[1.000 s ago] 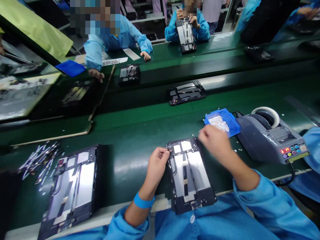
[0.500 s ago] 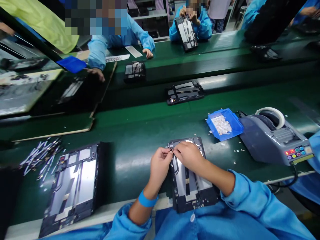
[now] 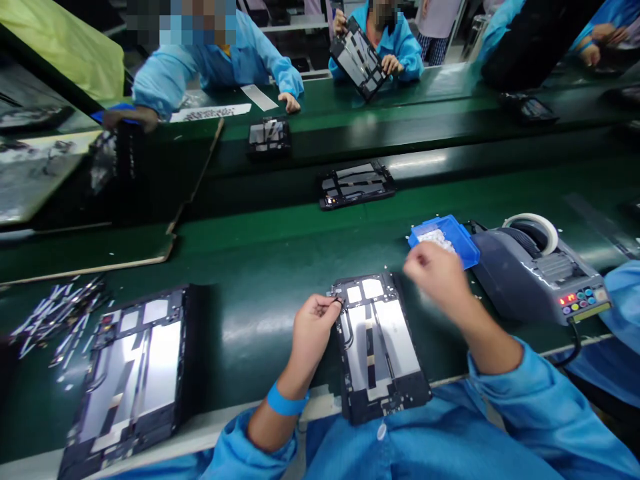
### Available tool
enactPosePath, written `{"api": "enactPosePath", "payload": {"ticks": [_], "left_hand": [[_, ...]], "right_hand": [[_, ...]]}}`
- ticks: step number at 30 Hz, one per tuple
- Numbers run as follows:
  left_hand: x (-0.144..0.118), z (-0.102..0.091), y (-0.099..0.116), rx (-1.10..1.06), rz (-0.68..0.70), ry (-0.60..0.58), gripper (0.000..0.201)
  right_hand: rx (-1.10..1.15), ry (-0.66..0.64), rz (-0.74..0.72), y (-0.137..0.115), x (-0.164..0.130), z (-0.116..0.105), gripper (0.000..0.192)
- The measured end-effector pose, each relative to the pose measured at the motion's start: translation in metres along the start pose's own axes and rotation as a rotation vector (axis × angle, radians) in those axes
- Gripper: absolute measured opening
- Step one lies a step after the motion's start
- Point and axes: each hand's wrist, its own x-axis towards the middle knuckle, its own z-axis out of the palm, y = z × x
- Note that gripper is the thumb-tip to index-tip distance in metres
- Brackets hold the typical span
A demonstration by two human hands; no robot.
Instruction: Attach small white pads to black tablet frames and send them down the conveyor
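Note:
An opened tablet (image 3: 407, 340) lies in front of me at the table edge, its silver inner plates and black ribbon showing. At its upper left corner my left hand (image 3: 315, 327) pinches the end of a thin black cable (image 3: 349, 330) between thumb and fingertips. My right hand (image 3: 440, 277), blurred by motion, is raised off the tablet with fingers curled together, just in front of a blue bin (image 3: 465, 243) of small white pieces (image 3: 435, 238). Whatever those fingers hold, if anything, is hidden.
Left of me stands another opened tablet (image 3: 160, 353) on a dark stack, beside a pile of thin strips (image 3: 65, 317). A grey tape dispenser (image 3: 540, 280) is at the right. More tablets (image 3: 357, 185) lie beyond on the line. Co-workers sit opposite; one holds a tablet (image 3: 359, 59).
My right hand has left the tablet corner and moved right and up toward the blue bin. My left hand stays pinched at the corner. Opposite, a co-worker's arm has shifted left.

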Motion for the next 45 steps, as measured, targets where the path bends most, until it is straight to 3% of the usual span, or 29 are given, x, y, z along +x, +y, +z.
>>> {"api": "enactPosePath", "payload": {"ticks": [2,4,8,11,14,19,27,37,41,45], "left_hand": [[0.0,-0.001,0.0,-0.023,-0.01,-0.015,0.023],[-0.002,-0.003,0.002,0.005,0.004,-0.031,0.023],[-0.008,-0.017,0.008,0.223,0.104,-0.034,0.023],[-0.007,-0.033,0.009,0.42,0.224,0.002,0.02],[-0.001,-0.044,0.008,0.575,0.367,-0.01,0.019],[0.008,-0.043,0.005,0.724,0.618,-0.104,0.022],[0.013,-0.038,-0.001,0.944,0.844,-0.154,0.031],[0.01,-0.038,0.012,1.257,0.846,-0.195,0.029],[0.016,-0.041,0.021,1.198,0.798,-0.277,0.027],[0.024,-0.051,0.02,1.13,0.775,-0.328,0.037]], "right_hand": [[-0.157,0.089,0.166,0.022,0.008,-0.026,0.018],[-0.135,0.03,0.137,0.024,0.006,-0.031,0.016],[0.115,-0.345,-0.124,-0.024,-0.014,0.012,0.021],[0.101,-0.495,-0.095,-0.063,-0.013,0.049,0.025],[0.016,-0.556,-0.061,-0.077,0.002,0.068,0.031],[-0.12,-0.568,-0.091,-0.077,0.013,0.077,0.025],[-0.192,-0.557,-0.072,-0.083,0.008,0.083,0.024],[-0.116,-0.552,-0.137,-0.074,0.004,0.082,0.021],[-0.053,-0.489,-0.394,-0.052,-0.017,0.081,0.022],[-0.161,-0.468,-0.698,-0.038,-0.034,0.081,0.031]]}}
